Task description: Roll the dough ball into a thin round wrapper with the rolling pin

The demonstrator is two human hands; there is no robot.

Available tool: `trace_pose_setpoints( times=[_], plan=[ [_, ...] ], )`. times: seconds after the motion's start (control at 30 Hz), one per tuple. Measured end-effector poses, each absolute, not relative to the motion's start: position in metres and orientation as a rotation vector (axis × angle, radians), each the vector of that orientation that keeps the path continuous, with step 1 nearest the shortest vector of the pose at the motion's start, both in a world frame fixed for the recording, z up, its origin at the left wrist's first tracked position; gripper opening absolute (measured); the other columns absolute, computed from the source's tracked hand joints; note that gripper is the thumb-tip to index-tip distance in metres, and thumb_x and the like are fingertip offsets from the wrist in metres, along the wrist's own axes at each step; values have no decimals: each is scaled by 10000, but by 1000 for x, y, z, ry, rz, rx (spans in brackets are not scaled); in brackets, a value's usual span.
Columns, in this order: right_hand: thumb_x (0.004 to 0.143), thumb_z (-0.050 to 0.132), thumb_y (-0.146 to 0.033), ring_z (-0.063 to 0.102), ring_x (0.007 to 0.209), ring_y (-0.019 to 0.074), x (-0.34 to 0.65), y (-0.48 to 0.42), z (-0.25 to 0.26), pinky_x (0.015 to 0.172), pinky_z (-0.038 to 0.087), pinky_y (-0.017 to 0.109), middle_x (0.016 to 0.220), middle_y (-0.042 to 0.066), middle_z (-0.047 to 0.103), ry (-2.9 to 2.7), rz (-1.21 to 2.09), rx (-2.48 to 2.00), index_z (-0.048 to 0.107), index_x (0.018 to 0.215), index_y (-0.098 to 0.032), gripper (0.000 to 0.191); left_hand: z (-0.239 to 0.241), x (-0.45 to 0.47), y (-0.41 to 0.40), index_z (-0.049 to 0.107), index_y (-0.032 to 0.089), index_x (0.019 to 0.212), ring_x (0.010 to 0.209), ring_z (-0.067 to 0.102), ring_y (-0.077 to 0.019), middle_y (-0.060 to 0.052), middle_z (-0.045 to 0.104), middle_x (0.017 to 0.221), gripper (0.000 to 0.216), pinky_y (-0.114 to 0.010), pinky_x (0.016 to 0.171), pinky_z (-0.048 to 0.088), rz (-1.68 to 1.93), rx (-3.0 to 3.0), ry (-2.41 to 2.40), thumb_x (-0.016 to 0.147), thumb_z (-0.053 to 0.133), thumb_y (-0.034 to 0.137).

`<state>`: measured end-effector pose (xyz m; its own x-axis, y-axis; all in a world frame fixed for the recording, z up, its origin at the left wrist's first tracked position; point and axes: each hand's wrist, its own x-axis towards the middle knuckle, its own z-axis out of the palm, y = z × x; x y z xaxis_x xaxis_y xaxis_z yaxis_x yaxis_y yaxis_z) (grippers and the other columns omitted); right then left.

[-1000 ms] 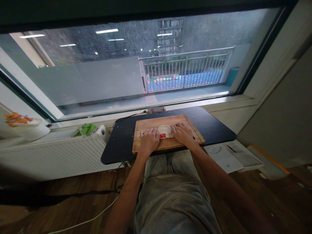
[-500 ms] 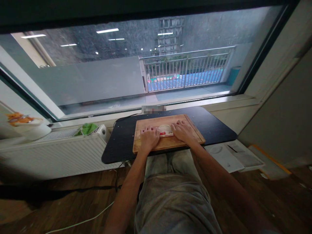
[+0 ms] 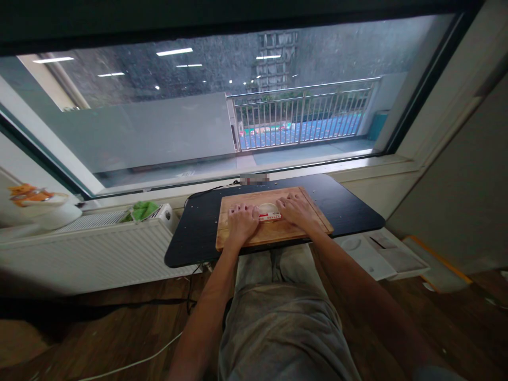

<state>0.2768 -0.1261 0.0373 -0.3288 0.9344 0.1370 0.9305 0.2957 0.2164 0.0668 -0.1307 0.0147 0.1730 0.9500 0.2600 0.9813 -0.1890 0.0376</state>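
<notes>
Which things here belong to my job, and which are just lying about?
In use: left hand; right hand; red-white bar between them; pale round piece; wooden board.
Lying about: green cloth on the radiator; white cable.

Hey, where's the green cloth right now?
In the head view, the green cloth lies to the left, on top of the white radiator, near the end beside the black table.
</notes>
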Motion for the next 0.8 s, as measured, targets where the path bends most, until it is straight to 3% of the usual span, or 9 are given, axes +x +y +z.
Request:
trace_pose_setpoints(
  times=[0.33, 0.8],
  plan=[
    [1127, 384, -134, 657, 1348, 368, 278, -118, 45, 1111, 486, 456, 1465, 217, 738, 2497, 443, 1709, 698, 1440, -98, 445, 19, 69, -123, 796, 200, 1278, 1259, 668, -364, -176, 761, 1362, 555, -514, 1065, 471, -327, -2286, -1923, 1180, 291, 410],
    [1096, 494, -165, 722, 1295, 332, 285, -86, 37, 1096, 502, 390, 1390, 227, 782, 2522, 373, 1687, 751, 1379, -111, 386, 23, 69, -116, 824, 191, 1243, 1250, 683, -356, -179, 761, 1340, 582, -497, 1075, 480, -329, -2303, -1948, 1167, 290, 409]
  ],
)
